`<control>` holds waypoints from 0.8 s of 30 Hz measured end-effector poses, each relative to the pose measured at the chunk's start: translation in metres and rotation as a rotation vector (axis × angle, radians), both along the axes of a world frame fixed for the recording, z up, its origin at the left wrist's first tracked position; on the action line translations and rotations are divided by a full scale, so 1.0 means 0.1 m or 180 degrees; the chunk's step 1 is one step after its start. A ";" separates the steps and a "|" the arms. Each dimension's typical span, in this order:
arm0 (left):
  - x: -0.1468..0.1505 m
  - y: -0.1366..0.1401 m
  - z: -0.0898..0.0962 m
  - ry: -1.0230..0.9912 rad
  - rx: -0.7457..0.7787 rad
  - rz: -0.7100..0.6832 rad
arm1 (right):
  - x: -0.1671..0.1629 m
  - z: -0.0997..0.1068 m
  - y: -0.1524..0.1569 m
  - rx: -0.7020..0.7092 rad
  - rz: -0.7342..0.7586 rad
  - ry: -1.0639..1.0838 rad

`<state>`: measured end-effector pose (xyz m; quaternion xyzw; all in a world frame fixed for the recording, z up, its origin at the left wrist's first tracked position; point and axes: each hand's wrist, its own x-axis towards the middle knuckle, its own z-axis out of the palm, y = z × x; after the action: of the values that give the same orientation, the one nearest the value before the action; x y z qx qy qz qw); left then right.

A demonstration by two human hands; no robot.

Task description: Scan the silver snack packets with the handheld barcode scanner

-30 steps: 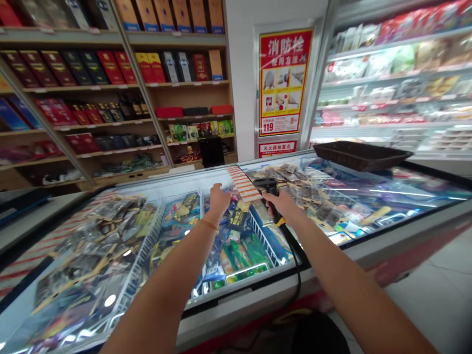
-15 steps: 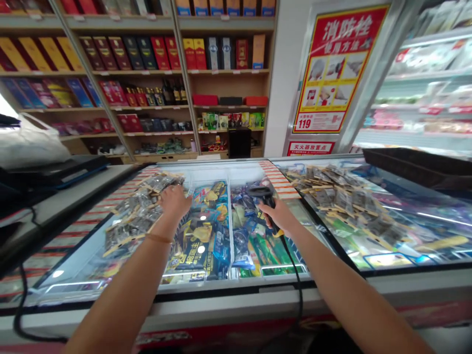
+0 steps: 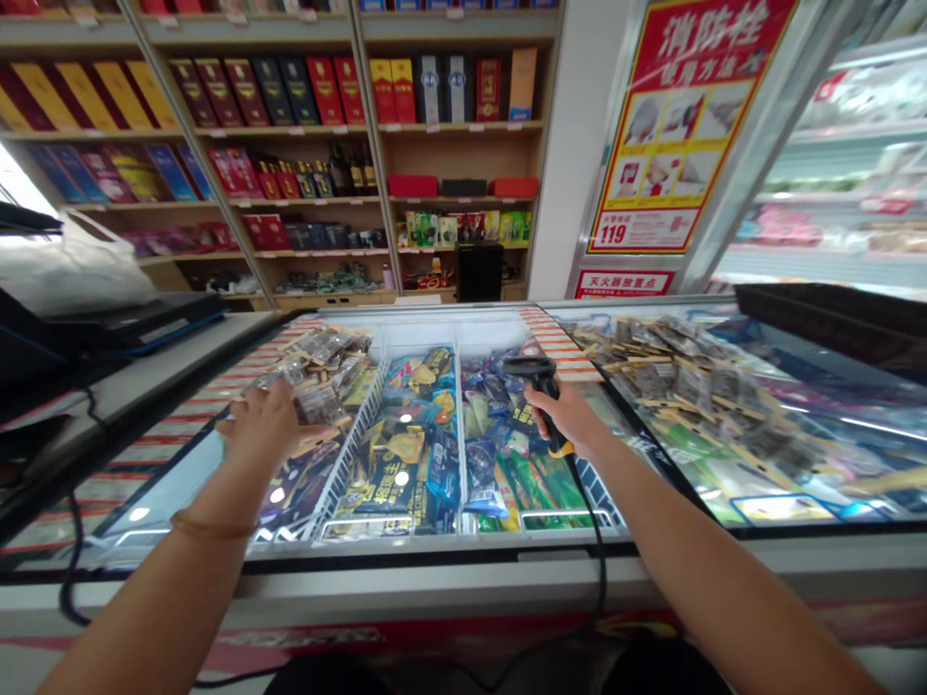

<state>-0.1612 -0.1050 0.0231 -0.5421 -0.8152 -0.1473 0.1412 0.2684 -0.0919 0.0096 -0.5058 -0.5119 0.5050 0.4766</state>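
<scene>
Right hand [image 3: 569, 420] gripping one black, pistol-shaped scanner [image 3: 532, 368] above glossy, crinkled bags [image 3: 482, 463]; left hand [image 3: 261, 420], fingers spread, over clear-film packets [image 3: 329, 349] in the freezer [image 3: 406, 587]. Three oblong boxes [image 3: 463, 187] on a wooden shelf [image 3: 463, 152].

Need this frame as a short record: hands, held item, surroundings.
left_hand: left hand, fingers spread, by the left pile of packets; contact unclear
right_hand: right hand, closed around the scanner
scanner: black, above the freezer, with a dark cord trailing down
freezer_contents: bagged goods in the middle, between white wire dividers
right_side: dark tray
background: shelves of boxes and bottles; red-and-yellow poster
</scene>
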 end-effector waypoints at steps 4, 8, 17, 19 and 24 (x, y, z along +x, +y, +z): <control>0.37 0.08 0.06 -0.0729 0.0111 -0.0988 | -0.01 0.00 -0.01 -0.0064 -0.0027 0.0042; 0.96 0.42 0.03 -0.1966 0.0438 -0.1622 | -0.03 -0.05 0.01 -0.0074 -0.0039 -0.0004; 2.16 1.27 -0.29 -0.4431 0.0864 -0.1455 | 0.01 -0.02 -0.03 0.0145 -0.0048 0.0071; 2.24 1.32 -0.35 -0.4688 0.0905 -0.1604 | -0.02 0.01 -0.08 0.0160 -0.0025 -0.0009; 2.23 1.31 -0.47 -0.4795 0.0764 -0.1914 | -0.06 0.03 -0.14 0.0158 0.0055 -0.0141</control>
<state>0.0622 0.0256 -0.0237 -0.4744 -0.4900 -0.5897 -0.4326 0.2626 -0.1055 0.0126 -0.5004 -0.5391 0.4849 0.4731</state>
